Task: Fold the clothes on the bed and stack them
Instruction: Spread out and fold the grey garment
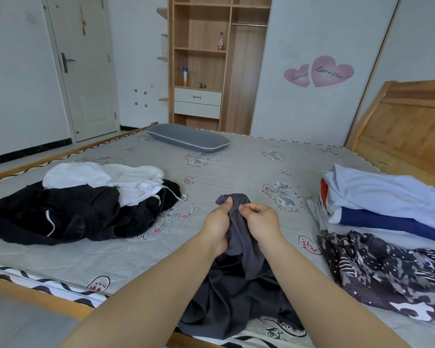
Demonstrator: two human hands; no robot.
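Bed (236,156): both hands bunch grey garment (239,277) lengthwise away.

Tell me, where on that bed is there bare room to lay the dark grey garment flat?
The widest bare stretch of mattress lies beyond the hands, between the grey pillow, the black and white heap and the folded stack. Another strip runs below the heap, toward the near edge. The right side is crowded: stack, then patterned garment.

I see two bare forearms, no sleeves on them. The left hand (215,226) and right hand (261,222) wear no gloves, rings or watch.
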